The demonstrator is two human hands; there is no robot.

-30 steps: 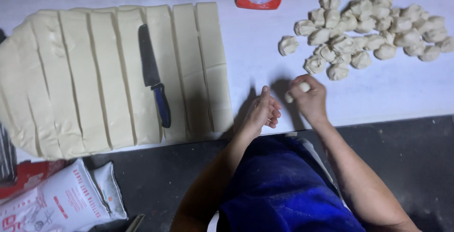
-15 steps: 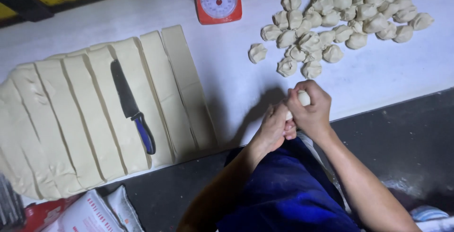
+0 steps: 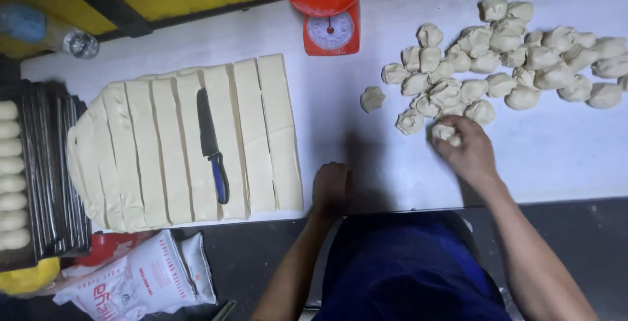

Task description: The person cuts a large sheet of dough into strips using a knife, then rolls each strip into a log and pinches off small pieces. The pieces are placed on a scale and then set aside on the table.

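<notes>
- Head view, right hand (image 3: 466, 151): it is now stretched out to the near edge of the pile of dough pieces (image 3: 504, 59) at the right end of the white table (image 3: 327, 118). Half a second ago both hands were joined in front of the body around one piece. The fingers are curled over a single dough piece (image 3: 446, 131), pressing or setting it against the pile; whether the grip has been let go cannot be told.
- Head view, left hand (image 3: 331, 187): it has separated from the right hand and rests at the near edge of the table, just right of the cut slab. It appears loosely closed and holds nothing visible.
- Meaning of the change: judging from the layout, one shaped piece has reached the pile and the cycle for that piece looks complete. The left hand lies close to the next stock.
- Head view, stock: a flat dough sheet (image 3: 190, 144) cut into long strips covers the left half of the table. A knife (image 3: 212, 144) with a blue handle lies on top of the strips, untouched by either hand.
- Head view, surroundings: a red kitchen scale (image 3: 330, 30) stands at the far edge. One stray piece (image 3: 372, 98) lies apart, left of the pile. A dark tray (image 3: 46, 170) with rolls occupies the left end.
</notes>
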